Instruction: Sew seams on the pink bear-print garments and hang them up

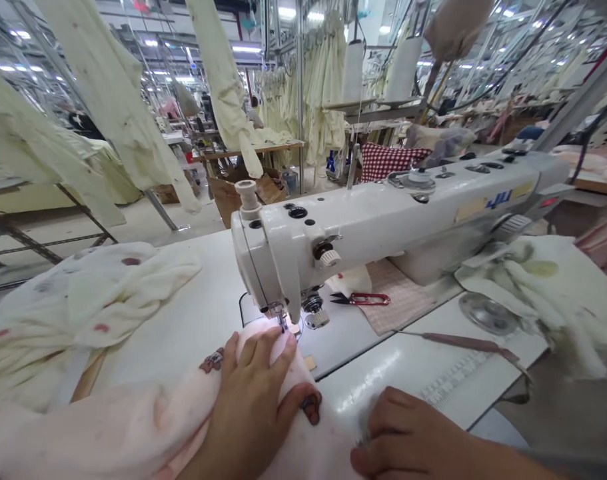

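Pale pink printed fabric [133,427] lies bunched on the table [183,313] in front of the white sewing machine [383,223], one fold running under the presser foot [278,315]. Left hand [248,407] presses flat on the fabric just behind the foot, fingers spread apart. Right hand [408,433] sits beside the fabric's edge, fingers curled together; whether they grip it, I cannot tell.

The left hand [248,407], right hand [408,433] and pink cloth [133,427] are all cut off by the bottom edge; the needle [282,320] is too small to see clearly where it meets the cloth.
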{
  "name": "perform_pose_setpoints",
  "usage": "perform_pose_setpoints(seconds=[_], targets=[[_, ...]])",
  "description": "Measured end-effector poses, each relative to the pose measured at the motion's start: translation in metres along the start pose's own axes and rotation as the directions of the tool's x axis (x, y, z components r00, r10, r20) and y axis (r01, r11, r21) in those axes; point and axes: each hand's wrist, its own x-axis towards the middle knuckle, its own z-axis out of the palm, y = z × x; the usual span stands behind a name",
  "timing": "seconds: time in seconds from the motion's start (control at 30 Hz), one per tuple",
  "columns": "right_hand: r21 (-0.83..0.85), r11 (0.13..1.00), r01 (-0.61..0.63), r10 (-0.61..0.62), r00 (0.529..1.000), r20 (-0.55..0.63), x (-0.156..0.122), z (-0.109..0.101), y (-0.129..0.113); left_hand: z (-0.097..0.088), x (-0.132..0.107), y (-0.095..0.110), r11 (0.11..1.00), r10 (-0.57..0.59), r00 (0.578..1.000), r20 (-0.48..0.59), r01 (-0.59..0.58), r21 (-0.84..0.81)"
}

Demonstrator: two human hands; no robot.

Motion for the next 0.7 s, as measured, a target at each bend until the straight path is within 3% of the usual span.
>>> perform_pose_setpoints(seconds=[0.13, 0.27, 0.33, 0.43, 0.5, 0.57, 0.63, 0.7], targets=[[-0.092, 0.995, -0.04, 0.035, 0.998, -0.058, 0.006, 0.013, 0.002, -0.003, 0.013, -0.015, 0.994, 0.112, 0.99, -0.081, -0.113, -0.003], [-0.134, 0.991, -0.018, 0.008, 0.997, -0.075, 0.013, 0.019, 0.007, -0.015, 0.025, -0.02, 0.967, 0.254, 0.967, -0.035, -0.254, 0.002], [-0.157, 0.987, 0.038, -0.051, 0.995, -0.081, 0.014, 0.019, 0.01, -0.023, 0.019, -0.005, 0.979, 0.203, 0.979, -0.033, -0.204, -0.027], [-0.162, 0.981, 0.107, -0.129, 0.983, -0.133, 0.013, 0.019, 0.013, -0.03, -0.007, 0.04, 0.984, 0.055, 0.99, -0.13, -0.076, -0.163], [-0.109, 0.988, 0.108, -0.128, 0.974, -0.188, 0.012, 0.021, 0.014, -0.027, -0.027, 0.071, 0.977, -0.051, 0.982, -0.183, 0.011, -0.212], [-0.044, 0.995, 0.085, -0.093, 0.965, -0.244, 0.012, 0.022, 0.014, -0.018, -0.042, 0.091, 0.981, -0.107, 0.971, -0.213, 0.068, -0.183], [-0.021, 0.996, 0.085, -0.087, 0.96, -0.265, 0.012, 0.023, 0.012, -0.008, -0.052, 0.092, 0.993, -0.058, 0.971, -0.233, 0.032, -0.114], [-0.057, 0.991, 0.125, -0.135, 0.966, -0.222, 0.011, 0.022, 0.011, -0.002, -0.056, 0.081, 0.992, 0.107, 0.973, -0.206, -0.119, -0.047]])
